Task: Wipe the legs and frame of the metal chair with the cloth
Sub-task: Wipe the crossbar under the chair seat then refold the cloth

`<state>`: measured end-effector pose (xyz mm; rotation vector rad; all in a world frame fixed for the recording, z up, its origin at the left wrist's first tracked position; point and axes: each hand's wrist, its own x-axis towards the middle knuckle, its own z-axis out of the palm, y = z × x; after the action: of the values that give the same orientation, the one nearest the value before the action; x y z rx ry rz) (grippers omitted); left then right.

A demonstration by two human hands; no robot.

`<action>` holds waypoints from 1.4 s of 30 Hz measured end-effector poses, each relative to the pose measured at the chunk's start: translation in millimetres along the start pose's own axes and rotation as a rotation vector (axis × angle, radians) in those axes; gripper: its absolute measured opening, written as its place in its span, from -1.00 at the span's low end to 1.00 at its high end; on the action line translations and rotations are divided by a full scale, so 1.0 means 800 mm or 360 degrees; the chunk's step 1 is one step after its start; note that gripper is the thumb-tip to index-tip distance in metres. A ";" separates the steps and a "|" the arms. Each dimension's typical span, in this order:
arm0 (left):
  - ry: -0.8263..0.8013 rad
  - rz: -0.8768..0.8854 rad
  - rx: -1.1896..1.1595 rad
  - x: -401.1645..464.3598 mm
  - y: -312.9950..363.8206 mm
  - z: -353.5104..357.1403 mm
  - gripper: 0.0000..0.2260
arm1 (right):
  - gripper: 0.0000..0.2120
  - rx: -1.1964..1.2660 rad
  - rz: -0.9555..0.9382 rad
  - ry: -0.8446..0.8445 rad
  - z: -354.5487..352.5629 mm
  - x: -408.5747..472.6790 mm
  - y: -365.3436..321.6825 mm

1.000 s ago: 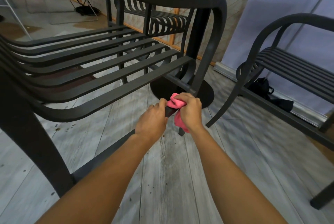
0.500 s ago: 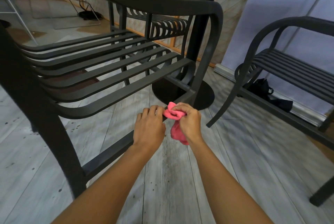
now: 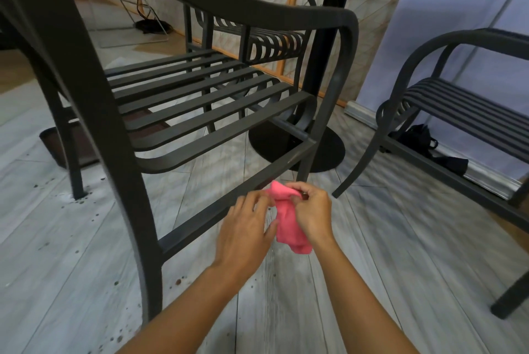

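Two hands (image 3: 274, 222) bunch pink cloth (image 3: 287, 225) beside dark chair (image 3: 200, 113).

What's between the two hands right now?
In the head view, the pink cloth hangs between left hand and right hand, which pinches its top.

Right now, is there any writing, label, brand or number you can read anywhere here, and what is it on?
None. No text shows on the chair, the pink cloth, the black bag or the floor.
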<state>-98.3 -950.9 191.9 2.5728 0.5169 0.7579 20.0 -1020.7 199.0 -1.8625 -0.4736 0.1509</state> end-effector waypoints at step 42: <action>-0.0241 -0.0247 0.0288 0.056 -0.043 -0.019 -0.56 | -0.69 -0.0246 -0.0041 0.0559 -0.012 0.127 -0.030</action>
<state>-79.8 -897.3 205.9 2.6885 0.7571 0.4784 109.5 -982.4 237.5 -1.9807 -0.2708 -0.2337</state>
